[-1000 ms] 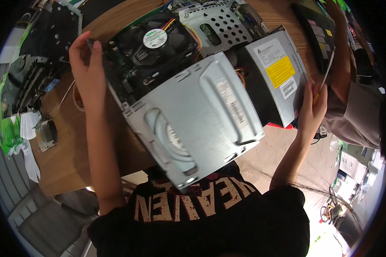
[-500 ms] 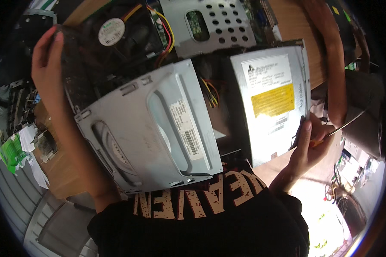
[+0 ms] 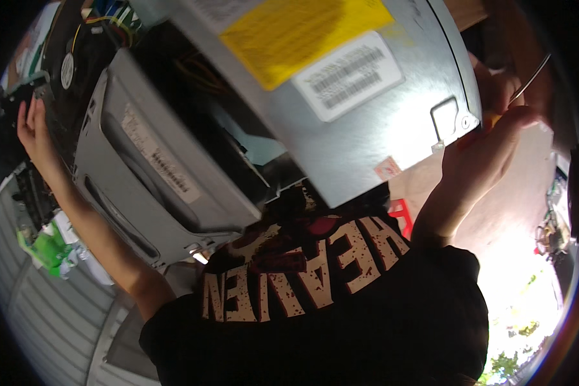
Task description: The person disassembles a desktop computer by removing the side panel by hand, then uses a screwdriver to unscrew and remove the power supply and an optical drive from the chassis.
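An opened desktop computer case (image 3: 61, 119) is tilted up close in front of me. My left hand (image 3: 37, 132) grips its far left edge, fingers stretched along the metal and thumb hidden. Closest to the camera is a silver power supply (image 3: 360, 148) with a yellow label and a white barcode label. Left of it sits a grey metal drive (image 3: 119, 167) with a long label. My right hand (image 3: 479, 157) is at the power supply's right edge, closed round a screwdriver (image 3: 531, 78) with a thin shaft; its orange handle is mostly hidden.
A black fan (image 3: 67, 71) and coloured wires (image 3: 106, 24) show inside the case at upper left. Another person's hand (image 3: 495, 83) is behind the right edge. Green and white wrappers (image 3: 55, 248) lie at left, and a red object (image 3: 401, 217) is beside my shirt.
The case has tilted up and come nearer, its power supply now filling the upper middle. My left hand has shifted left and down; my right hand has risen along with the screwdriver.
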`<state>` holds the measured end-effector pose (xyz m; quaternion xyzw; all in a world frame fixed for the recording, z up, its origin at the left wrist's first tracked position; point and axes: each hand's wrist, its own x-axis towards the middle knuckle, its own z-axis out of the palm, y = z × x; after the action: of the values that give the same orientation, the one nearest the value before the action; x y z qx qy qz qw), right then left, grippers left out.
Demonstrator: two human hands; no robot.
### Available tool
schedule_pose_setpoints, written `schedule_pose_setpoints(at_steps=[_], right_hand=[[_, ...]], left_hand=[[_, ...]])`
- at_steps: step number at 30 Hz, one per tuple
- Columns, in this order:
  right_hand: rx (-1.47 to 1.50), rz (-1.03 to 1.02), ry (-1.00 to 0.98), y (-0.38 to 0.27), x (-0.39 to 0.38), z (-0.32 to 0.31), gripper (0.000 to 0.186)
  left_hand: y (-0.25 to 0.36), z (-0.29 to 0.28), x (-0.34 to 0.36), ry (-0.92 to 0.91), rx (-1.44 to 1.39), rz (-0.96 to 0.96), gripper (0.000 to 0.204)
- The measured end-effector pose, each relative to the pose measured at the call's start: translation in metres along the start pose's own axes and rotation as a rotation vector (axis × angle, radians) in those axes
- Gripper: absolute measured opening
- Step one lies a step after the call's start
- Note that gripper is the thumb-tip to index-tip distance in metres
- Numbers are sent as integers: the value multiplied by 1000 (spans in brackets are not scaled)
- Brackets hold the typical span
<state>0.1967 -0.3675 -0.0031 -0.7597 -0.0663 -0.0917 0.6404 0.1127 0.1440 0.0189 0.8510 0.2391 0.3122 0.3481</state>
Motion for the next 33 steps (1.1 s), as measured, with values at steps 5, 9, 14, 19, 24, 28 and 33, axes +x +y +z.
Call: schedule_pose_setpoints(at_steps=[5, 9, 14, 19, 24, 28, 33], right_hand=[[608, 214, -246, 29, -18, 1, 61], [377, 259, -284, 24, -29, 2, 59], [366, 376, -252, 36, -46, -3, 48], [507, 382, -191, 34, -59, 8, 37], [394, 349, -264, 34, -59, 16, 40], [328, 373, -261, 32, -61, 14, 42], [140, 183, -196, 44, -67, 11, 26]], left_hand=[[-8, -31, 17, -113, 203, 36, 47], [36, -38, -14, -71, 158, -129, 44], [102, -47, -71, -73, 455, 209, 34], [161, -36, -98, -458, 761, 824, 30], [170, -35, -90, -360, 827, 797, 30], [172, -27, -74, -239, 803, 740, 28], [174, -13, -65, -349, 726, 825, 25]])
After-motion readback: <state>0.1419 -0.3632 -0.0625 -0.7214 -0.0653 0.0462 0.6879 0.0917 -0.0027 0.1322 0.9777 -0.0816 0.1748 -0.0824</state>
